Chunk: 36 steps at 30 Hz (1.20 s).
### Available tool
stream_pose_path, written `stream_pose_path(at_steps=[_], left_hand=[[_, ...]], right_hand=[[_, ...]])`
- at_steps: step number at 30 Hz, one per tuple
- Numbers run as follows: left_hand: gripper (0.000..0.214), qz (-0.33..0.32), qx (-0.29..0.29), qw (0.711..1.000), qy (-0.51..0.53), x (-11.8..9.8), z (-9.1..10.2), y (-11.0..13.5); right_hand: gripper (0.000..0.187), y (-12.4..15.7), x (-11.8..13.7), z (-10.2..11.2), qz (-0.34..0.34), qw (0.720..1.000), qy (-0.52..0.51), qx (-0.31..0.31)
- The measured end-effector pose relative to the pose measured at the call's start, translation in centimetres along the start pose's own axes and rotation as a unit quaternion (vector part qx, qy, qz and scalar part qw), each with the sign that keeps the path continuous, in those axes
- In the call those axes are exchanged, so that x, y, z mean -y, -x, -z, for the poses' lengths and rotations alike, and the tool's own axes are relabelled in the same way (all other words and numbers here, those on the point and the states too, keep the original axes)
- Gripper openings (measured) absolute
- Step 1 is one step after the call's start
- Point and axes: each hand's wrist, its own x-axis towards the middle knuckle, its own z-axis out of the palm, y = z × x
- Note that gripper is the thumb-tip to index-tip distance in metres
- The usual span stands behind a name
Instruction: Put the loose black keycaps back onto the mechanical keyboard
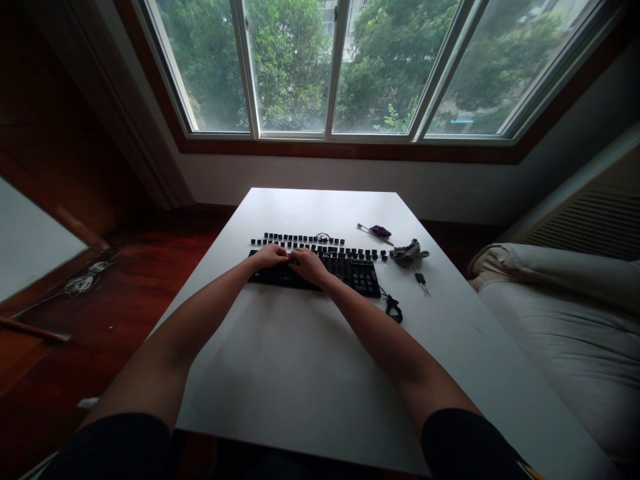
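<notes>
A black keyboard (361,275) lies across the white table, partly covered by my hands. My left hand (269,256) rests over the left part of the keyboard, fingers curled in. Close beside it, my right hand (307,265) reaches over the keyboard's middle with its fingers bent together. The fingertips of both hands nearly meet; whatever is between them is too small to make out. Beyond the keyboard, loose black keycaps (367,254) stand in rows. A black cable (393,309), bundled up, lies off the keyboard's right end.
To the right lie a crumpled grey cloth (410,253), a small black-handled tool with wire prongs (421,280) and a purple item (380,231) beside a thin-shafted tool. The white table (280,373) stands before a window (295,67). A covered sofa (560,320) flanks it.
</notes>
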Motion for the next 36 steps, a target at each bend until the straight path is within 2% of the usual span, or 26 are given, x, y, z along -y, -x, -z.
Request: stream_pose_path(at_steps=[8,13,16,24,29,33,36], left_hand=[[0.025,-0.035,-0.092,0.992,-0.082,0.7,-0.3,1.6],[0.023,-0.041,-0.135,0.988,-0.064,0.8,-1.1,2.6],[0.023,-0.043,-0.152,0.986,-0.048,0.8,-1.4,2.9],[0.024,-0.032,-0.162,0.985,-0.044,0.6,-1.5,2.9],[0.025,-0.025,-0.167,0.984,-0.046,0.7,-1.6,2.6],[0.023,-0.036,-0.179,0.981,-0.064,0.8,-2.1,2.3],[0.022,-0.049,-0.188,0.978,-0.082,0.9,-2.5,2.2]], right_hand=[[0.011,-0.6,-0.6,-0.8,-0.024,0.999,-0.030,0.004],[0.004,-0.9,-0.7,-0.9,-0.053,0.998,-0.046,0.005],[0.001,-0.8,-0.6,-1.0,-0.046,0.998,-0.039,0.002],[0.005,0.0,-0.2,-1.5,0.005,1.000,-0.001,-0.015],[0.005,0.2,0.0,-1.6,0.000,0.999,0.017,-0.028],[0.007,0.3,0.1,-1.7,0.027,0.999,0.015,-0.029],[0.006,0.2,0.1,-1.9,0.006,0.999,0.014,-0.045]])
